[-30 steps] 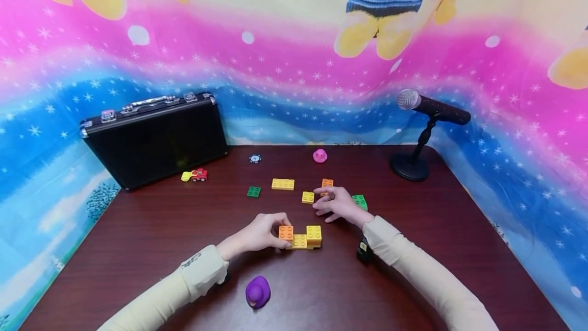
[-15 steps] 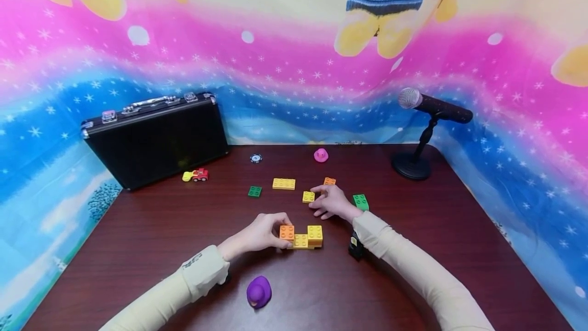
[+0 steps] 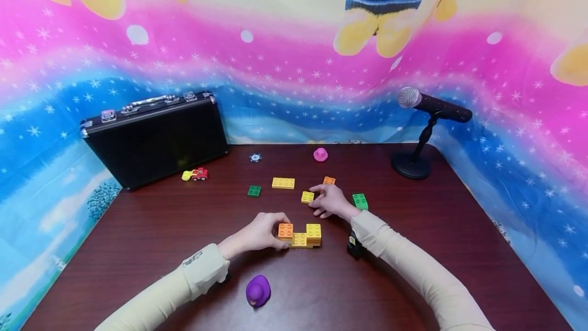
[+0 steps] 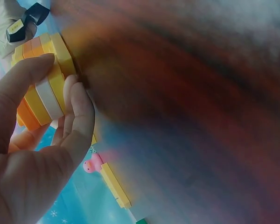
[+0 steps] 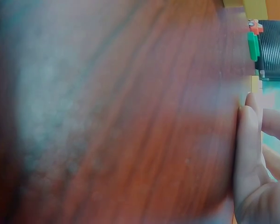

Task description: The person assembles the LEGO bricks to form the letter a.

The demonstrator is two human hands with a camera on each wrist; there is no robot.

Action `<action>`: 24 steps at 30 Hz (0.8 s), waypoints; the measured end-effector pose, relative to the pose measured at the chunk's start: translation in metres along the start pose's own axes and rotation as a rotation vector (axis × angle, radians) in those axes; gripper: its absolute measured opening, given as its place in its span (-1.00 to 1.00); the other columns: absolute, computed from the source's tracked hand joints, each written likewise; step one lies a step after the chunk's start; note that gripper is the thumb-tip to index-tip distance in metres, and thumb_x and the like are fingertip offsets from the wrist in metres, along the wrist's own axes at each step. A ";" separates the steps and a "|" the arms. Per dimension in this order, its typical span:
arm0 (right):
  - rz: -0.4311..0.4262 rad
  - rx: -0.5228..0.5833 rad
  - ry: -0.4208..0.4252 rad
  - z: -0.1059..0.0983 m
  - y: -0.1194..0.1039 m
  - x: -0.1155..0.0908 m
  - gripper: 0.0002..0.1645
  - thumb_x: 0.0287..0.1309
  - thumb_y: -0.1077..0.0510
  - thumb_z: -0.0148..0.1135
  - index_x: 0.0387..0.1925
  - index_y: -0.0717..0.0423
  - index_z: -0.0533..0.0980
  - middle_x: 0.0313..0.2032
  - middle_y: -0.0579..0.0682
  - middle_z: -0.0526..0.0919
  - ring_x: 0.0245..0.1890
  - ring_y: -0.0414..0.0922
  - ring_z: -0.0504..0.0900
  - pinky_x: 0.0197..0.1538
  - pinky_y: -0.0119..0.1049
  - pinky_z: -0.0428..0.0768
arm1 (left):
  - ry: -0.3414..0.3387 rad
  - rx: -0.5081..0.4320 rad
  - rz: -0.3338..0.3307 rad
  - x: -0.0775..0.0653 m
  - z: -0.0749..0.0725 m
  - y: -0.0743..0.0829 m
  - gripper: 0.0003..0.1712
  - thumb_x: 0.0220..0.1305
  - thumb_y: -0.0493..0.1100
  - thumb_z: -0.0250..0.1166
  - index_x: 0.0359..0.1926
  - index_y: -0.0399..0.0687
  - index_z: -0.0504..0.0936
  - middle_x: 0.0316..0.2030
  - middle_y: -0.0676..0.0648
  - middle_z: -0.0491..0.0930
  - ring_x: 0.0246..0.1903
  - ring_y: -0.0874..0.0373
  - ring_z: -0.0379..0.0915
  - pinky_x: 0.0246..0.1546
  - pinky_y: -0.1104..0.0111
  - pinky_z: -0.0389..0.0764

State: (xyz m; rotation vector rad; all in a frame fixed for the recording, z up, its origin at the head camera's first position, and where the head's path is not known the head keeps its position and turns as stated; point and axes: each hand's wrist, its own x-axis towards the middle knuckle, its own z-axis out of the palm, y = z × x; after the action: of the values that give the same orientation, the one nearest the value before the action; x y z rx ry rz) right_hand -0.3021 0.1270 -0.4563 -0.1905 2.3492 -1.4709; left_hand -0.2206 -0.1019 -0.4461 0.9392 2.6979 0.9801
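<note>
At the lower centre of the head view, the left hand (image 3: 259, 231) pinches the left end of a toy brick stack (image 3: 299, 239) on the dark surface (image 3: 138, 229). Slightly higher, the right hand (image 3: 333, 202) reaches a small yellow brick (image 3: 307, 197); whether its fingers pinch it cannot be told. A purple toy (image 3: 258, 290) sits below.

Room runs between purple duck (image 3: 258, 291) and block stack (image 3: 299, 239); orange brick (image 3: 328, 181) apparently crowds right fingers (image 3: 318, 188)

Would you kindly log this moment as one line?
left hand: holds block stack | right hand: beside small yellow block, contact unclear | purple toy: on table
</note>
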 end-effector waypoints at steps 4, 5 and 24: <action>-0.005 -0.013 0.000 0.001 0.000 0.001 -0.44 0.02 0.24 0.27 0.12 0.13 0.39 -0.47 0.07 0.65 -0.62 -0.09 0.63 -0.56 -0.24 0.59 | 0.006 0.023 0.005 0.000 0.000 -0.002 -0.60 -0.20 -0.04 0.47 -0.28 0.08 0.53 -0.47 0.19 0.49 -0.43 0.21 0.41 -0.40 0.46 0.41; -0.005 -0.016 0.002 0.002 0.001 0.002 -0.45 0.02 0.24 0.27 0.11 0.13 0.41 -0.47 0.07 0.65 -0.62 -0.09 0.63 -0.56 -0.24 0.59 | 0.007 0.023 0.008 0.000 0.000 -0.002 -0.61 -0.20 -0.04 0.47 -0.28 0.08 0.53 -0.47 0.19 0.49 -0.42 0.20 0.42 -0.40 0.46 0.41; -0.056 -0.033 0.005 -0.006 0.001 -0.009 -0.54 -0.19 0.10 0.44 -0.15 0.09 0.56 -0.35 0.06 0.59 -0.49 -0.09 0.66 -0.49 -0.21 0.61 | 0.029 -0.049 0.009 -0.001 -0.001 0.000 -0.62 -0.16 -0.02 0.47 -0.32 0.08 0.48 -0.53 0.17 0.51 -0.59 0.33 0.42 -0.52 0.49 0.45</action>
State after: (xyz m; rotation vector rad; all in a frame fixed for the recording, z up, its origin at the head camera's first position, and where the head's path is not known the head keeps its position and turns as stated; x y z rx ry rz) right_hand -0.2959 0.1346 -0.4526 -0.2637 2.3920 -1.4605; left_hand -0.2201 -0.1032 -0.4459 0.9361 2.6825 1.0639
